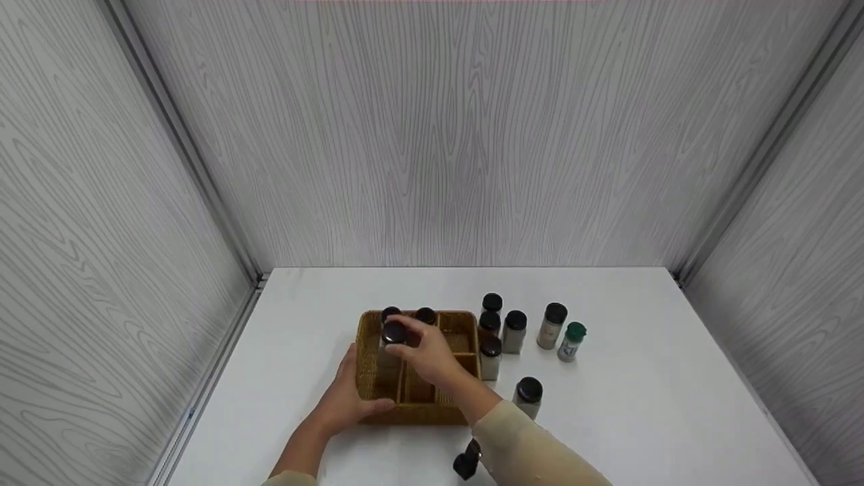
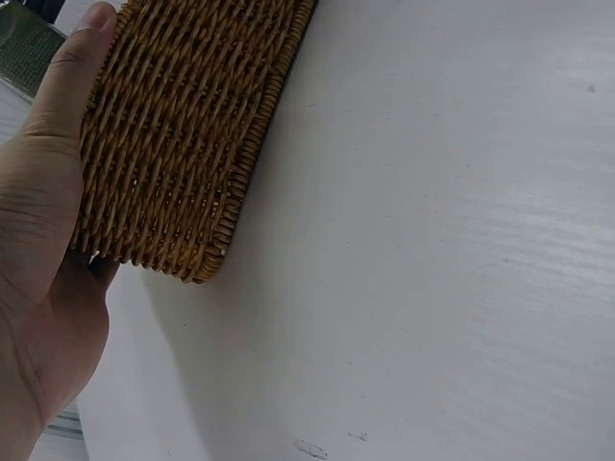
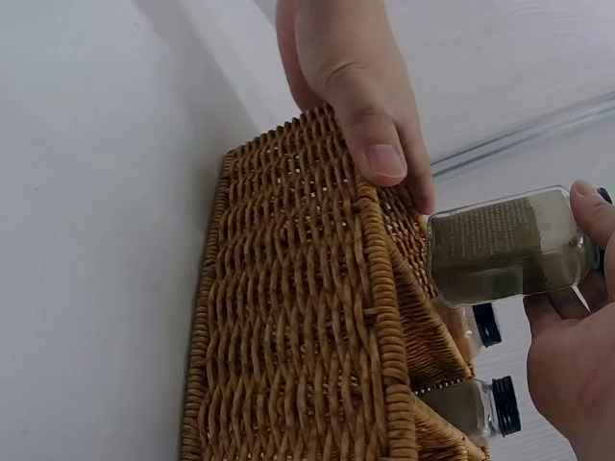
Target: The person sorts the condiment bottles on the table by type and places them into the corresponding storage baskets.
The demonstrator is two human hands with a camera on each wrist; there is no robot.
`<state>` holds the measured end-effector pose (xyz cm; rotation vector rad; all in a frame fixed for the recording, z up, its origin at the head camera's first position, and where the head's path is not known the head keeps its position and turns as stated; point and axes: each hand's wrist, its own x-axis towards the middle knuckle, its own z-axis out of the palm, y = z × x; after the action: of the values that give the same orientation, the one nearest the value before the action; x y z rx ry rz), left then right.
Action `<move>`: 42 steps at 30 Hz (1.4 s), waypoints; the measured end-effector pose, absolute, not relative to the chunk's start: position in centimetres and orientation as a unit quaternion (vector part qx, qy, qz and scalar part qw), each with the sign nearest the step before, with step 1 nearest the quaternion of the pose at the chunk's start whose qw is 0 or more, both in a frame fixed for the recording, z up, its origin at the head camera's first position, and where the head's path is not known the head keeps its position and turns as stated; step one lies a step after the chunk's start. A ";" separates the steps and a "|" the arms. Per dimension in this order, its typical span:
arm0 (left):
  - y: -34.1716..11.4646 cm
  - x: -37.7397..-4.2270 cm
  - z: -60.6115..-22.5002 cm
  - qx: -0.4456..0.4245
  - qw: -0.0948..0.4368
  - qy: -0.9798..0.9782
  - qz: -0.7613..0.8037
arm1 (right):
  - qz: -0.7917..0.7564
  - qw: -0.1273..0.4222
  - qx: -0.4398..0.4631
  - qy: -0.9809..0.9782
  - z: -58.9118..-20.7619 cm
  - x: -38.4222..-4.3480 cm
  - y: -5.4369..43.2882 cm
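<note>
My right hand pinches a square glass spice jar with a black cap, holding it over the left compartment of a brown wicker basket. Greenish-brown contents show through its glass in the right wrist view, and its base is close to the basket rim. My left hand grips the basket at its near left corner, thumb over the front wall and fingers along the left side. Two black-capped jars stand in the basket's far part, one at the left and one in the middle.
Several black-capped jars stand just right of the basket. Farther right are another black-capped shaker and a small green-capped bottle. One jar stands near my right forearm, and a small black object is partly under the sleeve.
</note>
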<state>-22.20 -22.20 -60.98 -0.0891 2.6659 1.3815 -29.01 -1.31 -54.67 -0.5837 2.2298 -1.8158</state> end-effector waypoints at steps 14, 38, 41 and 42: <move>-22.3 -22.1 -60.9 -0.035 0.076 0.887 0.454 | -0.526 0.075 -0.239 0.812 -54.7 -30.6 -1.7; -22.4 -21.9 -60.9 -0.032 0.077 0.886 0.455 | -0.439 0.014 -0.232 0.868 -56.1 -32.3 -2.7; -22.4 -21.8 -60.8 -0.033 0.078 0.887 0.453 | -0.433 0.015 -0.219 0.874 -56.2 -32.4 -2.9; -22.4 -21.9 -60.8 -0.033 0.078 0.887 0.453 | -0.432 0.014 -0.217 0.876 -56.3 -32.4 -3.0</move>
<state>-21.87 -22.40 -60.82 -0.0997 2.6572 1.3567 -32.42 -2.95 -56.26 -0.6744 2.7266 -1.3445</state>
